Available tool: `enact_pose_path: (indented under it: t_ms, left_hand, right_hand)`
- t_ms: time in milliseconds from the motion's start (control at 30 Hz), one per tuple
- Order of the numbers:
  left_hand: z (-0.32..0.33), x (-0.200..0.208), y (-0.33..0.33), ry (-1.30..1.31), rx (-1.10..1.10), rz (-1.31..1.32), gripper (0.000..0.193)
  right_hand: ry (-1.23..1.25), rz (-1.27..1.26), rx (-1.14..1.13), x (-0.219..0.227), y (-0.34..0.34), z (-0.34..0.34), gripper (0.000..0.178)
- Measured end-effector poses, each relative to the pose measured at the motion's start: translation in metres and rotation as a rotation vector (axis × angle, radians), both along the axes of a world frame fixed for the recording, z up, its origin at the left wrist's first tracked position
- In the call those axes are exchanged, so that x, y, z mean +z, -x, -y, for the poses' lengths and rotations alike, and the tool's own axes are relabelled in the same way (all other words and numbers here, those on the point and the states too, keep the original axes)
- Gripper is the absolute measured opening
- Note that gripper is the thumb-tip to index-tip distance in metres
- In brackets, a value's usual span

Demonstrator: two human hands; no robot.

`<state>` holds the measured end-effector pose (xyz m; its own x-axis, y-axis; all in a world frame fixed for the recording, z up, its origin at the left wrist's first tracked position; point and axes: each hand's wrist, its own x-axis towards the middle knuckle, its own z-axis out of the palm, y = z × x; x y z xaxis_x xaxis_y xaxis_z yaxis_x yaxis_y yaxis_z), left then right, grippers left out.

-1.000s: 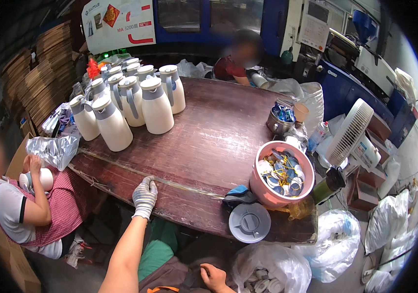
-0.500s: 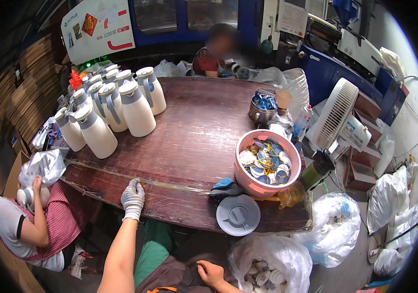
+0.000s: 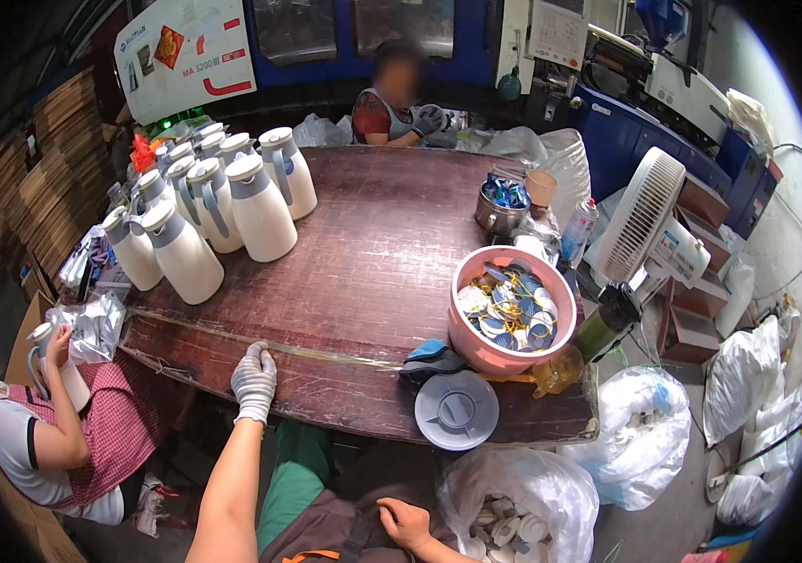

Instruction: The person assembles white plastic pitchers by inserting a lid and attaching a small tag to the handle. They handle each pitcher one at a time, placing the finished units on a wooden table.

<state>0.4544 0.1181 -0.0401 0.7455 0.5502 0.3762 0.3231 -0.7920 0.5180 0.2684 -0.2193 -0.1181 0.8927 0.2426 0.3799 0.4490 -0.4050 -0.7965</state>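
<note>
My left hand (image 3: 255,383), in a striped pale glove, lies over the near edge of the dark red-brown table (image 3: 354,253). Its fingers stretch forward on the tabletop, and nothing shows in them. Bare and lower down, my right hand (image 3: 405,524) rests on my lap with the fingers curled in; nothing is seen in it. To its right is a clear plastic bag (image 3: 565,488) of small whitish round parts. A grey round lid (image 3: 456,412) lies at the table's near edge, beside a blue-and-black cloth-like item (image 3: 431,361).
Several cream jugs (image 3: 188,255) with grey handles stand at the table's left. At right are a pink bucket (image 3: 462,328) of round discs and yellow cords, a metal pot (image 3: 499,218), a green bottle (image 3: 607,324) and a fan (image 3: 643,211). Co-workers sit left and across.
My hands have stayed in place. The co-worker at left has raised a jug upright, clear of the plastic bag. The co-worker across has shifted slightly left.
</note>
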Motion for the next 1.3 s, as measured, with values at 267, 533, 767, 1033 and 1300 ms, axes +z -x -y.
enact_pose_path:
  t_ms: [267,533,767,1033,1300]
  left_hand:
    - [-0.001,-0.001,0.0,-0.014,-0.006,0.001,0.024]
    - [-0.003,-0.001,0.003,0.036,-0.023,-0.002,0.024]
    - [-0.007,0.0,0.002,0.04,-0.046,0.024,0.024]
    - [-0.006,-0.001,0.004,0.114,-0.058,0.045,0.022]
    - [-0.007,0.001,0.002,0.03,-0.05,0.025,0.024]
  right_hand:
    - [0.019,0.016,-0.008,0.0,0.0,-0.002,0.014]
    - [0.055,0.005,-0.004,-0.004,0.003,-0.006,0.015]
    - [-0.018,-0.367,-0.009,0.009,0.007,-0.013,0.02]
    - [0.143,0.043,0.144,0.094,-0.046,0.013,0.025]
    - [0.349,0.301,-0.006,0.107,-0.11,0.036,0.025]
